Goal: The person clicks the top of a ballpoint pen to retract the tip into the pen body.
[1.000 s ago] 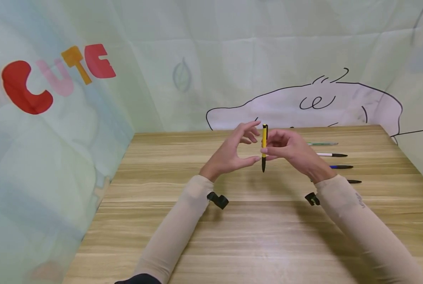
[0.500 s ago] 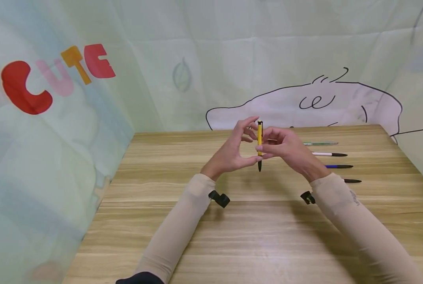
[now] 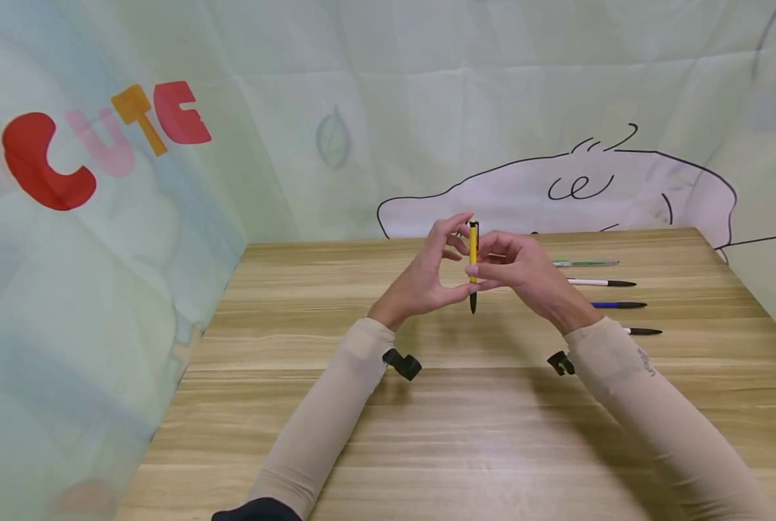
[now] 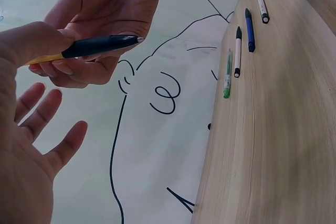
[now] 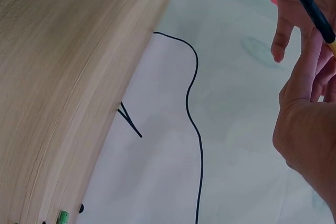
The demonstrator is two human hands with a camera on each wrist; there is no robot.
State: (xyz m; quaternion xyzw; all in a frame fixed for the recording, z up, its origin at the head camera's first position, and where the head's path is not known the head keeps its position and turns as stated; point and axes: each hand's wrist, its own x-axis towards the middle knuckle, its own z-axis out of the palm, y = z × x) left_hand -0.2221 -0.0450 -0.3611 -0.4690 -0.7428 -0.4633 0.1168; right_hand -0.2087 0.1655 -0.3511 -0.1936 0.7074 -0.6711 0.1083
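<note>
A yellow pen (image 3: 473, 253) with a black tip stands upright in the air above the wooden table (image 3: 466, 427), tip down. My right hand (image 3: 525, 271) pinches its middle between thumb and fingers. My left hand (image 3: 427, 278) faces it in a loose C shape: the thumb tip touches the pen's lower part and the index finger reaches toward its top. In the left wrist view the pen (image 4: 100, 45) lies under the left thumb, the other left fingers (image 4: 47, 124) spread apart from it. The right wrist view shows the pen's black tip (image 5: 313, 10) above the right hand (image 5: 304, 124).
Several pens lie in a row at the table's right: a green one (image 3: 586, 263), a white one (image 3: 599, 283), a blue one (image 3: 616, 305) and one more (image 3: 642, 331) beside my right forearm. Printed cloth walls close the table's back and sides.
Both hands and the pen have drifted slightly left. The left hand has closed in, so its thumb now meets the pen.
</note>
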